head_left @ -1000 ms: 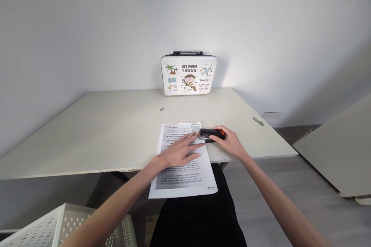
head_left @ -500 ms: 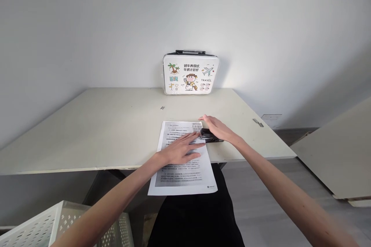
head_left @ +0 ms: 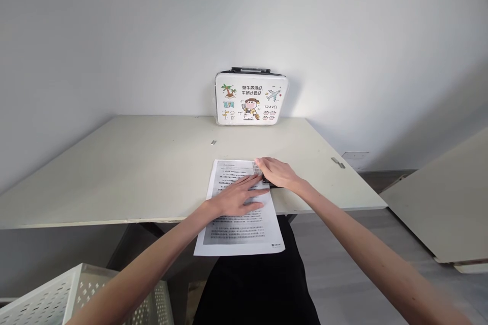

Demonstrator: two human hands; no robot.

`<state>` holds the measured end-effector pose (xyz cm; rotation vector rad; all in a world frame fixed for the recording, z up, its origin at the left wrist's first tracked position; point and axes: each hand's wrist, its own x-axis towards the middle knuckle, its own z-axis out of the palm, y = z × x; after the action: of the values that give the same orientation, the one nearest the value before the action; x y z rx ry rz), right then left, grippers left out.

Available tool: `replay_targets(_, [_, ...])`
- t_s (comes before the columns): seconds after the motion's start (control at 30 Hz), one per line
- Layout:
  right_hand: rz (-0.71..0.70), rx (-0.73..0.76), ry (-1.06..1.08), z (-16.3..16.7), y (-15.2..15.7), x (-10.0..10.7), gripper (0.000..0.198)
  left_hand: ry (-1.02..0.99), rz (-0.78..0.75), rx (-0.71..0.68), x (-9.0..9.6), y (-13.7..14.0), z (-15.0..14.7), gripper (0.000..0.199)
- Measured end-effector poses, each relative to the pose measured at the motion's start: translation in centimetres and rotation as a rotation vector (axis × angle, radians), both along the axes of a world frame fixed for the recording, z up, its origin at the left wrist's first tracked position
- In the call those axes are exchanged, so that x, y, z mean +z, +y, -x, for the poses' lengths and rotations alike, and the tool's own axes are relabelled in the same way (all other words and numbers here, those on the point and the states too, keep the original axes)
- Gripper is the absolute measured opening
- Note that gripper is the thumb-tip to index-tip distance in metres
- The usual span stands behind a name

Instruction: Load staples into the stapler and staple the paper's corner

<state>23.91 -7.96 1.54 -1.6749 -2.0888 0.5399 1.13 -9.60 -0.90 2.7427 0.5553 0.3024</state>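
Printed paper [head_left: 244, 250] lies on the table, its lower part hanging past the front edge. Spread flat across it, my left hand [head_left: 241, 195] presses the sheet with fingers apart. A black stapler [head_left: 267, 180] sits over the paper's right edge, mostly hidden under my right hand [head_left: 279, 172]. That hand bears down on the stapler from above, fingers close together around its top. The left fingertips are right beside the stapler's front end. Whether there is more than one sheet I cannot tell.
A white cartoon-printed case [head_left: 251, 99] stands at the back against the wall. Small staple strips lie on the table [head_left: 133, 162], one strip [head_left: 214, 142] near the middle and other strips [head_left: 337, 162] by the right edge. A white perforated basket [head_left: 74, 289] is at lower left.
My right hand has come down and slightly left onto the stapler, covering more of it. My left hand and the paper have stayed in place.
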Motion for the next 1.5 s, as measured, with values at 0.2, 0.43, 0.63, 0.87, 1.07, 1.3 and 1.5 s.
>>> replay_targets(0.2, [0.050,-0.029,-0.042,0.3,-0.3,0.8,0.072,0.006,0.024,0.010,0.3,-0.3,0.0,0.059])
replay_targets(0.43, [0.123,-0.039,-0.175,0.9,-0.8,1.8,0.077,-0.011,0.038,0.011,0.4,-0.5,0.0,0.059])
replay_targets(0.63, [0.136,-0.053,-0.163,0.9,-0.9,2.0,0.075,-0.016,0.038,0.011,0.3,-0.4,0.1,0.060])
replay_targets(0.87, [0.124,-0.054,-0.205,1.1,-0.9,1.9,0.072,-0.012,0.021,-0.006,0.3,-0.3,0.0,0.061])
replay_targets(1.07, [0.106,-0.041,-0.251,1.3,-1.0,2.0,0.065,-0.015,0.024,-0.012,0.3,-0.3,0.0,0.059])
replay_targets(1.3, [0.094,-0.021,-0.331,1.4,-0.7,1.4,0.052,-0.033,0.027,-0.020,0.2,-0.1,0.0,0.060])
replay_targets(1.5, [0.076,0.017,-0.423,1.4,-0.5,1.2,0.048,-0.046,0.023,-0.023,0.2,0.1,0.0,0.058])
